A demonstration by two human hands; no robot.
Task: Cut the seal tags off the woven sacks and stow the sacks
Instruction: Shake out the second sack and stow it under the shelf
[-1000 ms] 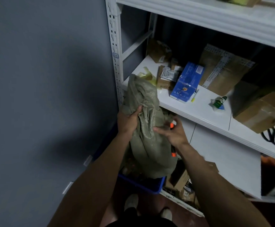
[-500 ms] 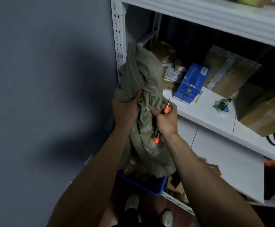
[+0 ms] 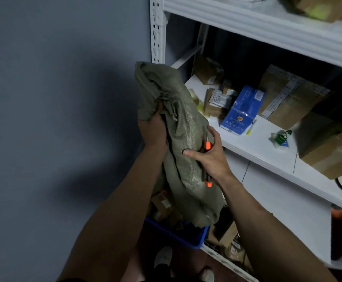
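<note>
Your left hand grips the sack and your right hand holds the cutter, so turn its tip away while stowing.

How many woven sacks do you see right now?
1. The woven sack, gripped by the left hand and right hand, hangs above the blue bin; others may lie hidden there.

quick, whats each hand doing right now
left hand: grips the bunched upper part of the woven sack
right hand: holds the orange-tipped cutter, thumb pressed on the sack
</note>
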